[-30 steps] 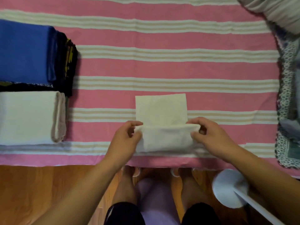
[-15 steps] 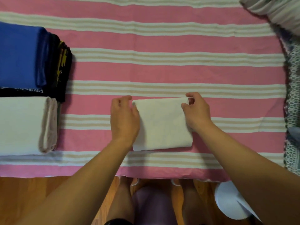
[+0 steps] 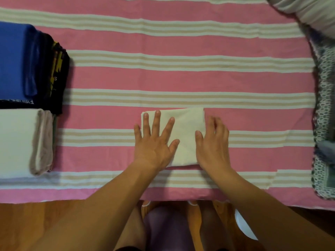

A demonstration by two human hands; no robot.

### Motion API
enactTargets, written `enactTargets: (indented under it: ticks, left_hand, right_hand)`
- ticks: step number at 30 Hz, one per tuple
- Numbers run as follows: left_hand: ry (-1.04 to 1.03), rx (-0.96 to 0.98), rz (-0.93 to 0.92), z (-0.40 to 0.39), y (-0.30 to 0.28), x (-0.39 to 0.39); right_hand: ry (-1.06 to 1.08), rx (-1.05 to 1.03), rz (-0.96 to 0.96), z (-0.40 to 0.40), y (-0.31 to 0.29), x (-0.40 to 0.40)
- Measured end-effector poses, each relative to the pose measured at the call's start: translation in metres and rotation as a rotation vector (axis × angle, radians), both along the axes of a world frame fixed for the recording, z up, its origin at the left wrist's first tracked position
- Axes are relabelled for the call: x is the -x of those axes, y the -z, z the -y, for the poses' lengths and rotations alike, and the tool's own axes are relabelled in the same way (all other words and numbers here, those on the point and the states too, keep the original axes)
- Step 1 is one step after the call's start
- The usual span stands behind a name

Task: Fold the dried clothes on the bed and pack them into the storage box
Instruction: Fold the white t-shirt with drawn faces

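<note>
Item: folded cream cloth (image 3: 184, 129), a small rectangle, lay flat on the pink striped bedsheet (image 3: 181, 40) close to the sheet's near edge. All places below are given from this cloth.

Left hand (image 3: 154, 142): rested palm-down on the cloth's left half, fingers straight and spread wide, gripping nothing. Judged purpose: to press the fold flat so that the layers would not spring open.

Right hand (image 3: 212, 145): lay on the cloth's right edge, fingers straight and close together, partly over onto the sheet, holding nothing. Judged purpose: to square and flatten that side.

Far to the left of the cloth: a folded white garment with a beige one (image 3: 42, 142) showing at its edge, stacked flat. Beyond that stack, further from the person: a folded blue garment (image 3: 12, 60) lying on a black printed garment (image 3: 56, 73). Judged reason: finished pieces set aside together, ready for packing.

Far to the right of the cloth: a patterned grey-green fabric (image 3: 324, 109) along the sheet's side, and striped bedding (image 3: 308, 13) bunched at the far corner.

Nearer the person than the cloth: wooden floor (image 3: 36, 223), the person's legs, and a white round object (image 3: 243, 227), partly hidden.

Storage box: not in view. Judged stage: folding nearly complete for this piece; packing not yet begun.
</note>
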State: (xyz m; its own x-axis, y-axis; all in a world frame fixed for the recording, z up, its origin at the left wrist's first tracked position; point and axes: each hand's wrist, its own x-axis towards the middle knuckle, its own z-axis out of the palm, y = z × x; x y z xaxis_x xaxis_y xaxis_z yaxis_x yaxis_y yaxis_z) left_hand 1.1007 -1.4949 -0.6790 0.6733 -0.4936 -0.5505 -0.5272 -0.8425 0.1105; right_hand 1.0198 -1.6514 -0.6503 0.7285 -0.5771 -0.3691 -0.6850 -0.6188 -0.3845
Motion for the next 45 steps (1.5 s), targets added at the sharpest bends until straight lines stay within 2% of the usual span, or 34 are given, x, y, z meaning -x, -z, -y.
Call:
enactTargets:
  ticks: [2, 5, 9, 13, 17, 20, 23, 27, 29, 30, 32, 34, 36, 39, 41, 43, 45]
  left_hand:
    - [-0.008, -0.012, -0.023, 0.003, -0.001, -0.002]
    - [-0.040, 0.007, -0.059, 0.004, -0.002, -0.001]
    - [-0.059, 0.040, -0.122, 0.001, 0.001, -0.007]
    - [-0.039, 0.045, -0.140, 0.001, 0.004, -0.008]
    - [-0.041, 0.047, -0.118, 0.002, 0.007, -0.006]
    - [-0.033, 0.042, -0.108, 0.002, 0.008, -0.006]
    - [-0.030, 0.045, -0.102, 0.002, 0.008, -0.006]
    - [-0.031, 0.009, -0.089, 0.005, 0.005, -0.004]
    - [-0.031, 0.002, -0.053, 0.009, 0.003, -0.002]
    - [-0.033, 0.006, -0.032, 0.009, 0.003, 0.000]
    - [-0.041, 0.024, -0.004, 0.009, 0.005, 0.006]
    - [-0.054, 0.062, 0.024, 0.006, 0.010, 0.010]
    - [-0.065, 0.134, 0.054, 0.002, 0.017, 0.010]
    - [-0.031, 0.220, 0.093, -0.010, 0.025, 0.007]
    - [-0.122, 0.228, 0.096, -0.022, 0.023, 0.007]
    - [-0.362, 0.231, 0.078, -0.032, 0.009, 0.015]
    - [-0.613, 0.350, 0.012, -0.041, -0.005, 0.022]
  right_hand:
    - [0.073, -0.061, 0.083, -0.008, -0.005, 0.015]
    - [0.443, -0.437, 0.083, -0.017, -0.008, 0.037]
    - [0.544, -0.660, 0.176, -0.012, -0.008, 0.046]
    - [0.481, -0.532, 0.091, -0.015, -0.001, 0.055]
    - [0.536, -0.536, 0.106, -0.017, 0.000, 0.060]
    - [0.479, -0.558, 0.007, -0.016, 0.004, 0.061]
    - [0.475, -0.490, -0.100, -0.015, 0.011, 0.064]
    - [0.559, -0.268, -0.159, -0.019, 0.004, 0.053]
    - [0.541, -0.085, -0.076, -0.027, -0.011, 0.042]
    - [0.419, 0.029, 0.033, -0.034, -0.019, 0.033]
    - [0.008, 0.167, 0.226, -0.045, -0.024, 0.009]
    - [-0.362, 0.213, 0.212, -0.041, -0.008, -0.013]
    - [-0.506, 0.230, 0.083, -0.012, 0.026, -0.018]
    - [-0.503, 0.186, -0.090, 0.028, 0.056, -0.008]
    - [-0.458, 0.171, -0.122, 0.025, 0.054, -0.009]
    - [-0.242, 0.078, -0.133, 0.010, 0.036, -0.004]
    - [0.079, -0.134, -0.107, -0.003, 0.015, 0.001]
